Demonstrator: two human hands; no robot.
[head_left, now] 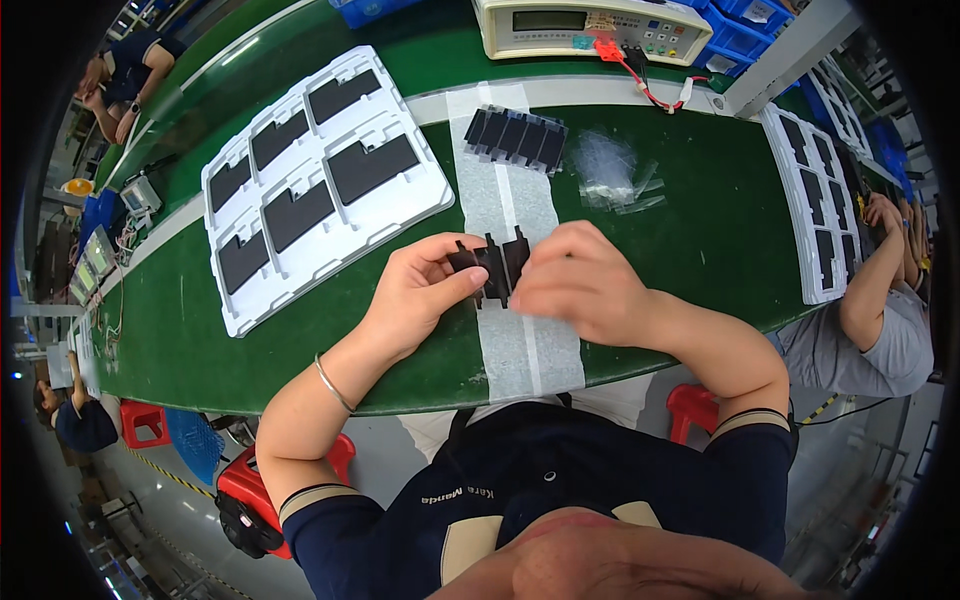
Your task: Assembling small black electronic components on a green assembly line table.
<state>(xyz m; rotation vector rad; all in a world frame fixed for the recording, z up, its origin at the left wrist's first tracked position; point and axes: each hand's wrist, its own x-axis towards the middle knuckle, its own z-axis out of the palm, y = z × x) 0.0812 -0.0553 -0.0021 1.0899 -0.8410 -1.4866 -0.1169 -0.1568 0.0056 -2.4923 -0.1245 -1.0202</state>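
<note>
My left hand [418,283] grips a small black flat part [489,268] with narrow tabs at its ends, thumb on top and fingers beneath. At the part's right edge is my right hand [583,280], its fingers drawn together and slightly blurred; whatever they pinch is hidden. Both hands are over a pale textured mat strip [535,350] on the green table. Beyond them lies a row of black pieces [517,138] with clear film edges. To its right is a loose pile of clear film strips [607,168].
A white tray [330,235] with several black notched sheets sits at left. At the back stands a cream meter [590,28] with red and black leads. Another white tray [800,205] and a co-worker's arm [868,275] are at right. Red stools [690,412] stand below the table.
</note>
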